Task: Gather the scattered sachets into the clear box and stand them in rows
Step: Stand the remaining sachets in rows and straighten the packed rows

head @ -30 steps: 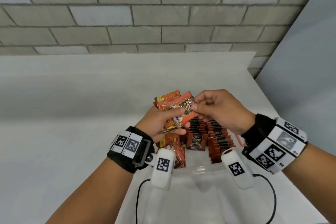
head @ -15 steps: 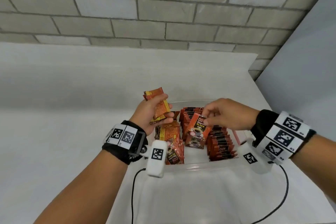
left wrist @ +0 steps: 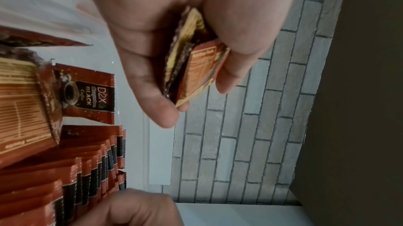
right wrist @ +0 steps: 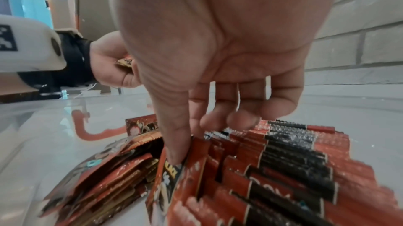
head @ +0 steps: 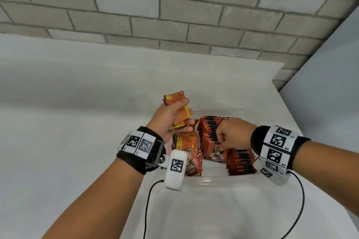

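A clear box (head: pixel 219 179) on the white table holds red-and-black sachets standing in a middle row (head: pixel 208 128) and a right row (head: pixel 241 161). Loose sachets (head: pixel 187 141) lie jumbled in its left part. My left hand (head: pixel 174 116) is raised over the box's far left corner and grips a small stack of orange sachets (head: pixel 173 98), seen edge-on in the left wrist view as sachets (left wrist: pixel 196 68). My right hand (head: pixel 231 134) reaches down into the box. Its thumb and fingers pinch one sachet (head: pixel 215 152) at the front of the middle row, the same sachet (right wrist: pixel 172 169) in the right wrist view.
A brick wall (head: pixel 174 15) runs behind the table and a grey panel (head: pixel 330 83) stands at the right, past the table's right edge. Black cables (head: pixel 147 200) from the wrist cameras lie on the table in front of the box. A red clasp (right wrist: pixel 87 126) shows on the box wall.
My right hand has drawn one sachet from the stack in my left hand and lowered it into the box, to the front of the middle row. My left hand stays raised with the rest.
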A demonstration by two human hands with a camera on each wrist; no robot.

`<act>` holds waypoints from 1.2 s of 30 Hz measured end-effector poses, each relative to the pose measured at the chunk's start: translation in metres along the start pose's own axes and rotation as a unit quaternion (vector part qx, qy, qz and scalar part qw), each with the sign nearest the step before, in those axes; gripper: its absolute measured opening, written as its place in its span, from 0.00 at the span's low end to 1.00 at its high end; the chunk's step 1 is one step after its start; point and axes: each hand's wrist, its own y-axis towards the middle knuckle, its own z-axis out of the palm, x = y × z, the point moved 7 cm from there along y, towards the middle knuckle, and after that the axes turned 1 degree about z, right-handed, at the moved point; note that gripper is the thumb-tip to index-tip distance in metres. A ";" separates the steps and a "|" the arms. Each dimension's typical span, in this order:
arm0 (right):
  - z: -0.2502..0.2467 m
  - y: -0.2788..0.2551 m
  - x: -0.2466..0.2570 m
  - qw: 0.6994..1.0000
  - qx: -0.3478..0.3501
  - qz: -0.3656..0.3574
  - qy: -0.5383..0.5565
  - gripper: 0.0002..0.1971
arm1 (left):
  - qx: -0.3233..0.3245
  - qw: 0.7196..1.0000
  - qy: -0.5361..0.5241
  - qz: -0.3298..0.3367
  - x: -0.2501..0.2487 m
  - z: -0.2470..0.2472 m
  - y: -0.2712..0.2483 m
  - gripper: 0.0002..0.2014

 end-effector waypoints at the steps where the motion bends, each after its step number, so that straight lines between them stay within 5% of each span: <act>1: 0.001 0.000 0.000 1.000 0.001 0.001 -0.008 0.10 | 0.000 1.000 0.001 0.000 0.001 0.000 0.000 0.08; 20: 0.010 0.003 0.022 0.983 0.029 -0.048 -0.174 0.07 | -0.003 1.000 -0.009 -0.006 0.006 -0.006 0.000 0.08; 36: 0.005 0.001 0.009 0.996 0.015 -0.014 -0.088 0.14 | 0.001 1.000 -0.006 -0.009 0.005 -0.004 -0.003 0.06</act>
